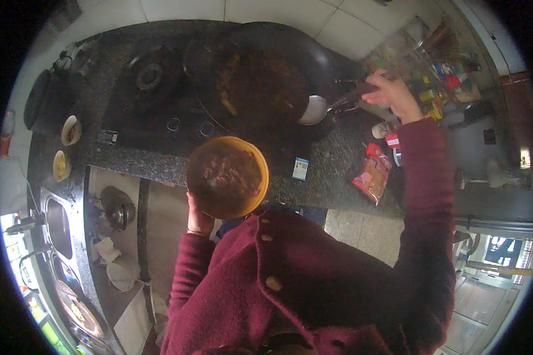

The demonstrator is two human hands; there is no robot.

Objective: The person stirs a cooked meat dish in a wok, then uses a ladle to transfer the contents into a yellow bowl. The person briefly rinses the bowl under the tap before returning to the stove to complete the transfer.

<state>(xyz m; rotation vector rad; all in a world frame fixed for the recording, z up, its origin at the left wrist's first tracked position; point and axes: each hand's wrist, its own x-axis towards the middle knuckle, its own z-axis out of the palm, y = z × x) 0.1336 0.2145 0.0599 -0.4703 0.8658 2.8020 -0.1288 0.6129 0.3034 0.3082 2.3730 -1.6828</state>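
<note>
My left hand grips a yellow bowl by its side and underside, in front of the stove. Dark reddish pieces of food, perhaps meat, lie inside the bowl. Behind it a large dark wok sits on the cooktop, with browned, oily food remains in it; haze blurs the details. A metal spatula rests against the wok's right side, its dark handle pointing right. My right hand is at the end of that handle, fingers spread. Whether it grips the handle is unclear.
A red seasoning packet and a jar lie near my right sleeve. Bottles and packets crowd the back right corner. A second burner is at left, with two small bowls beyond. Further left is a sink.
</note>
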